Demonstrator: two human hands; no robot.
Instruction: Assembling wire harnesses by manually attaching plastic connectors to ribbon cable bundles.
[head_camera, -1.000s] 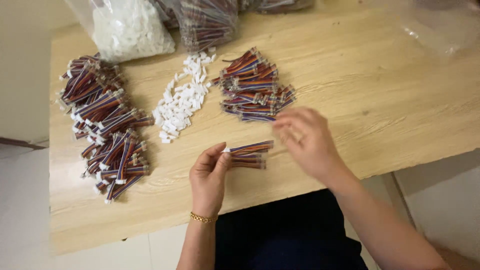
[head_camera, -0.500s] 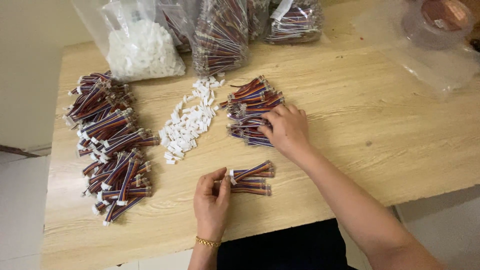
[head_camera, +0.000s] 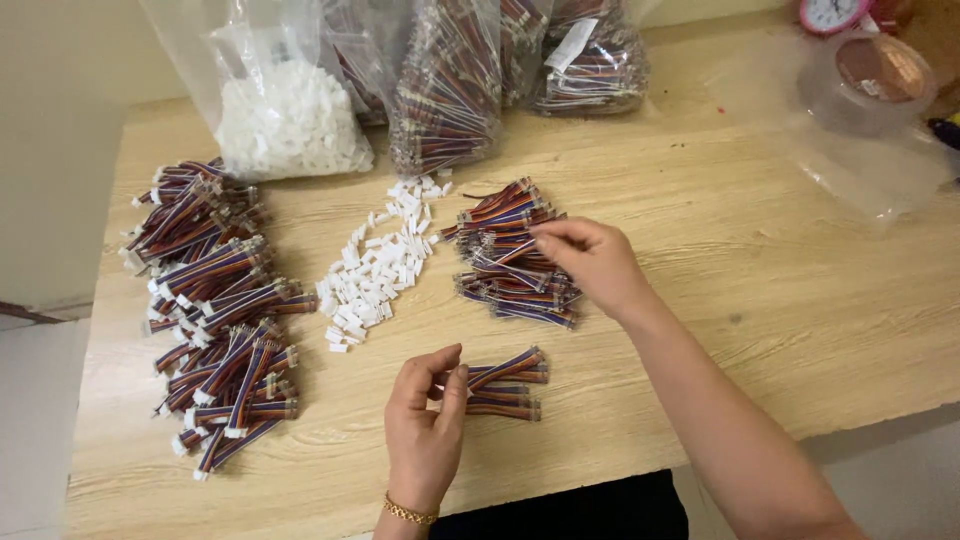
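On the pale wooden table (head_camera: 760, 300) I see a large heap of finished multicoloured ribbon cables with white end housings (head_camera: 215, 300) at left, then a smaller unfinished cable pile (head_camera: 510, 255) and loose white plastic connector housings (head_camera: 375, 270). My right hand (head_camera: 590, 262) pinches a cable from that pile; my left hand (head_camera: 425, 425) grips a small cable bundle (head_camera: 505, 385), so much work remains, I judge.

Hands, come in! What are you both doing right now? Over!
Left hand pinching small wire bundle at its end. Right hand picking at loose wire pile. White connectors beside it, nothing blocking.
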